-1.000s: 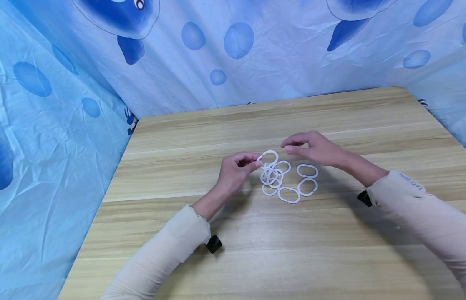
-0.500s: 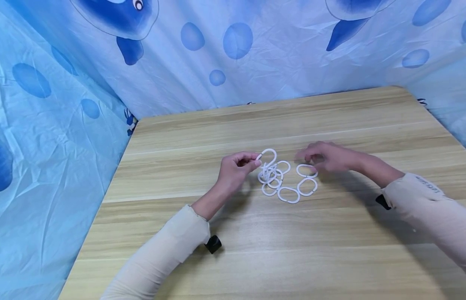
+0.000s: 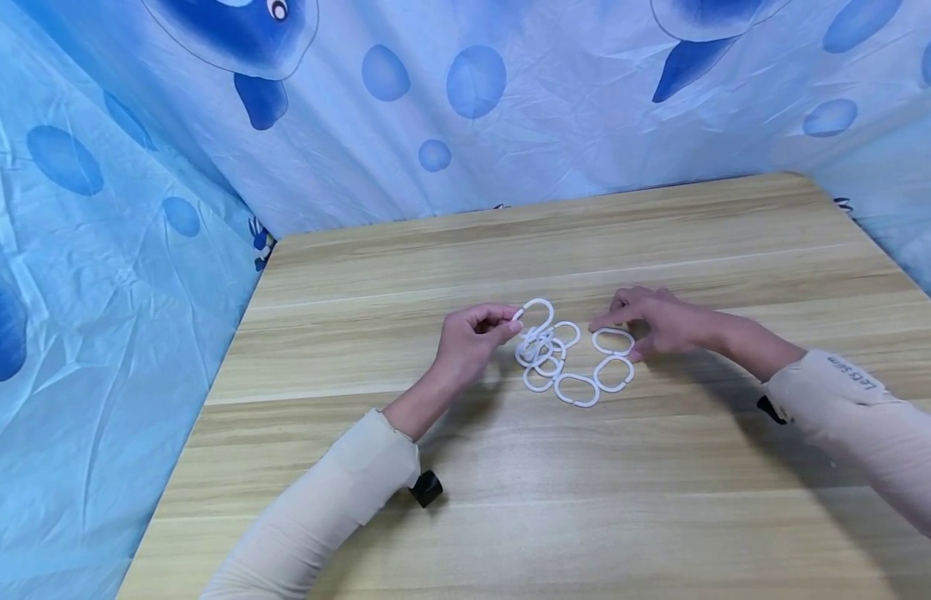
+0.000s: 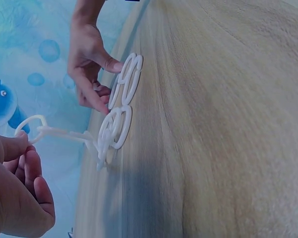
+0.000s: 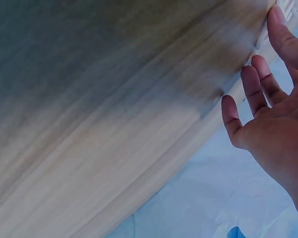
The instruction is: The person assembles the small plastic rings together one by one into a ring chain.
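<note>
White plastic curtain rings are hooked together in a chain on the wooden table. My left hand point(image 3: 468, 342) pinches the end curtain ring point(image 3: 539, 301) between thumb and fingers, raised off the tabletop; in the left wrist view the links below it hang toward the pile. At the chain's other end, my right hand point(image 3: 660, 321) has thumb and index finger at opposite ends of a flat-lying curtain ring point(image 3: 612, 330). Its other fingers are spread near the wood in the right wrist view, where the rings barely show at the top corner. Several rings overlap in a tangled heap point(image 3: 542, 354) beside the left fingertips.
The wood-grain table point(image 3: 555, 517) runs back to a blue curtain point(image 3: 540, 108) with whale prints and bubbles. More curtain hangs along the left and right. A black device point(image 3: 426, 488) sits under the left sleeve's cuff.
My right hand has moved right and down from above the table onto the far curtain ring, its thumb and index finger now at that ring. The left hand keeps its hold, nearly still.
</note>
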`<state>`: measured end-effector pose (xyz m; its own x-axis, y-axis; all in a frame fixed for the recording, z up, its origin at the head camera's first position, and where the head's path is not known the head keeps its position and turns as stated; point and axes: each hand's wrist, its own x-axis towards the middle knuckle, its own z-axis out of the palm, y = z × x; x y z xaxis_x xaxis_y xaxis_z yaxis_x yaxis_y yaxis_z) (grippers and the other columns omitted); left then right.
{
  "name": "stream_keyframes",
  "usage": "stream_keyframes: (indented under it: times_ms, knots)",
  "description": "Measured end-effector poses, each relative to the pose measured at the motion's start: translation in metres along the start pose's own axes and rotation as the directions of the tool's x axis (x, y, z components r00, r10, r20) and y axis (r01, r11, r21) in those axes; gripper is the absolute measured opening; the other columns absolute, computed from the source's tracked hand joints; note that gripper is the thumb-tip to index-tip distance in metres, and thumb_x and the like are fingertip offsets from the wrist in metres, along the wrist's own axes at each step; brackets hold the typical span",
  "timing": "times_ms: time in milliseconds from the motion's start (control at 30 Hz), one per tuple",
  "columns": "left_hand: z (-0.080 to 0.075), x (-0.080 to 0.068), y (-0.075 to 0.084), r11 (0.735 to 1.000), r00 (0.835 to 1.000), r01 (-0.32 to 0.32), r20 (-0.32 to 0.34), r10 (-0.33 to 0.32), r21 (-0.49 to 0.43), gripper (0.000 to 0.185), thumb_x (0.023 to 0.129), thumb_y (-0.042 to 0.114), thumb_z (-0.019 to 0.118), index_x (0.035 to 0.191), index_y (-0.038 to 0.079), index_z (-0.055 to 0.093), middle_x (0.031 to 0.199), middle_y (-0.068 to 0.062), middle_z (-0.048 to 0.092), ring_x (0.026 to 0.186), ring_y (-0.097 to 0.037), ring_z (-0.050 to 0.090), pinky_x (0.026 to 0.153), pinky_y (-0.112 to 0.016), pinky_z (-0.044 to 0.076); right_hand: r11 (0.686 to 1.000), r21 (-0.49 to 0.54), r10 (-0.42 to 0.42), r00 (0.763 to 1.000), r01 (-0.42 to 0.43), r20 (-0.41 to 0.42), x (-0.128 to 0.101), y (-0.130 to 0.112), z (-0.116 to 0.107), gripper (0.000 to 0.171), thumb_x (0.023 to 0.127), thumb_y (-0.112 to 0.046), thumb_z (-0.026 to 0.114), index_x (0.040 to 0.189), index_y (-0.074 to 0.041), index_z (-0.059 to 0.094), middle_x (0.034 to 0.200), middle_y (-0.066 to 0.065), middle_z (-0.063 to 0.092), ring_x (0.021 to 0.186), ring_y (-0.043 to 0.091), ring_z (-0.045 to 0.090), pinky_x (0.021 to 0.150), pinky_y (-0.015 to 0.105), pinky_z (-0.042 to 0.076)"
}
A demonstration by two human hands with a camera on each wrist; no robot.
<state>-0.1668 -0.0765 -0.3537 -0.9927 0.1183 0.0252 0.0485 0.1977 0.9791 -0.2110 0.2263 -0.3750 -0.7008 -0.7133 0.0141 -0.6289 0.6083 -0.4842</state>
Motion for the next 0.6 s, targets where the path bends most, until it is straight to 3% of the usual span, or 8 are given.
stream_keyframes:
  times_ms: [233,433,600]
  knots:
    - [-0.0007,0.0008,-0.0012,1.000,1.000,0.009,0.004,-0.009,-0.008,0.016,0.083,0.010,0.075,0.098,0.002,0.074,0.090,-0.010,0.070,0.076,-0.010,0.056,0.065,-0.016,0.045,1.000,0.021,-0.022,0.998,0.023,-0.054,0.0006,0.0028,0.0040,0.057,0.061,-0.005,0.087,0.115,-0.015,0.071,0.098,0.000,0.057,0.090,0.019,0.046,0.074,0.035,0.028]
    - [-0.0002,0.0009,-0.0008,1.000,1.000,0.012,-0.002,-0.012,-0.002,0.015,0.083,0.009,0.075,0.097,0.003,0.074,0.087,-0.006,0.069,0.075,-0.010,0.056,0.065,-0.017,0.045,0.997,-0.042,-0.075,0.992,0.070,-0.105,0.0011,0.0040,0.0078,0.055,0.057,-0.006,0.088,0.107,-0.016,0.066,0.088,-0.004,0.053,0.084,0.017,0.046,0.074,0.034,0.033]
    - [-0.0003,0.0009,-0.0011,1.000,1.000,0.011,-0.003,-0.011,0.001,0.015,0.083,0.009,0.075,0.097,0.003,0.074,0.088,-0.005,0.069,0.075,-0.010,0.056,0.065,-0.017,0.045,0.996,-0.062,-0.064,0.993,0.058,-0.103,0.0002,0.0005,0.0083,0.051,0.060,-0.006,0.087,0.104,-0.016,0.063,0.081,-0.006,0.049,0.079,0.014,0.044,0.071,0.034,0.031]
